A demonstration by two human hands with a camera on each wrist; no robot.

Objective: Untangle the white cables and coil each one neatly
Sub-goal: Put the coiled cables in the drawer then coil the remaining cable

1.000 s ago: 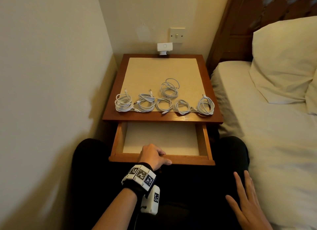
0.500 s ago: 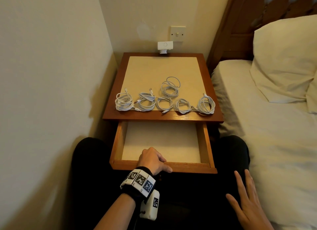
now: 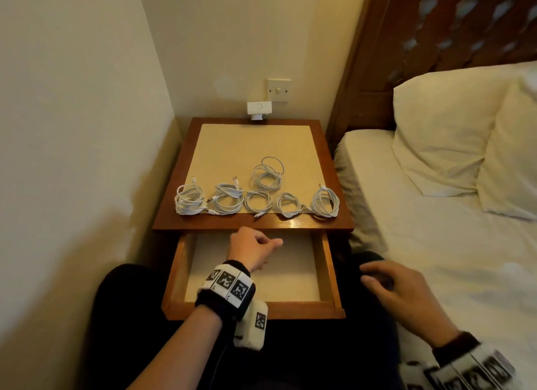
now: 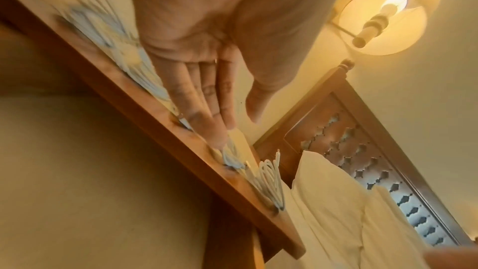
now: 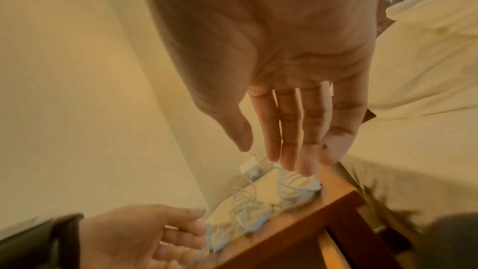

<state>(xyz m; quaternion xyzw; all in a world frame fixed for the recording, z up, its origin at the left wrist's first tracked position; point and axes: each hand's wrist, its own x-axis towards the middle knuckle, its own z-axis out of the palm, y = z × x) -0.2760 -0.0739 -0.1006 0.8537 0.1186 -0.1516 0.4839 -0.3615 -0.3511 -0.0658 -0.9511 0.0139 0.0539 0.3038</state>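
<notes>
Six coiled white cables (image 3: 255, 196) lie on the cream inlay of the brown wooden bedside table (image 3: 252, 224), five in a row running left to right along its front edge and the sixth just behind the middle of that row. Each coil lies flat; the far-left one (image 3: 190, 201) and its neighbour point a plug end toward the back wall, and the far-right one (image 3: 326, 203) is an oval with its long axis front to back. Below the table's front edge the pale-lined wooden drawer (image 3: 328, 262) stands open. The left hand (image 3: 252, 250) hovers over the drawer near that edge, fingers extended together, holding nothing. Right of the drawer, the right hand (image 3: 398, 291) rests on a dark-clothed knee, fingers relaxed, empty. Right of the table stand a cream-sheeted bed (image 3: 436, 244), a pillow (image 3: 447, 137) and a carved wooden headboard (image 3: 453, 29).
</notes>
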